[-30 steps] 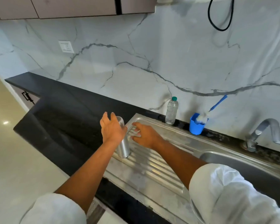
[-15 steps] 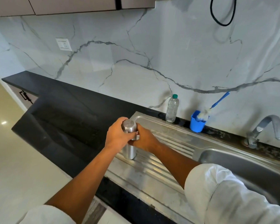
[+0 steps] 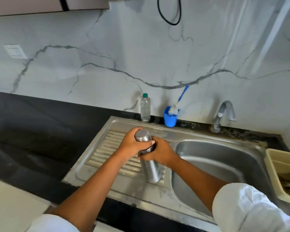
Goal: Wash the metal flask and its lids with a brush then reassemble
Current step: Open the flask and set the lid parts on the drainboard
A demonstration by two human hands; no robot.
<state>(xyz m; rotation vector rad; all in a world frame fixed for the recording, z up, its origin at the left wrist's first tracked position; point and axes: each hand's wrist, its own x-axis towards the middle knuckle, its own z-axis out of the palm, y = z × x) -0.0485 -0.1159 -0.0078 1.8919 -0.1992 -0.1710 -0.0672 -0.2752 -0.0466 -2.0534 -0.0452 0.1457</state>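
One flask (image 3: 150, 169), two hands (image 3: 132, 144) (image 3: 161, 153), one bottle (image 3: 145, 108), one brush (image 3: 182, 94).

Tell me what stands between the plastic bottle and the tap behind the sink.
In the head view, a blue cup with the brush in it stands between the plastic bottle and the tap.

bare ribbed steel drainboard (image 3: 104, 153) gives me passing room on the left; black stone countertop (image 3: 40, 131) beyond it is open too. tall brushed-steel flask (image 3: 150, 169), gripped by my left hand (image 3: 132, 145) and right hand (image 3: 161, 154), stands upright beside the round steel basin (image 3: 216, 164). back ledge: clear plastic bottle with green cap (image 3: 145, 108), blue plastic cup holding a brush (image 3: 170, 119), curved chrome tap (image 3: 224, 113). beige plastic basket (image 3: 274, 164) crowds the basin's right rim.
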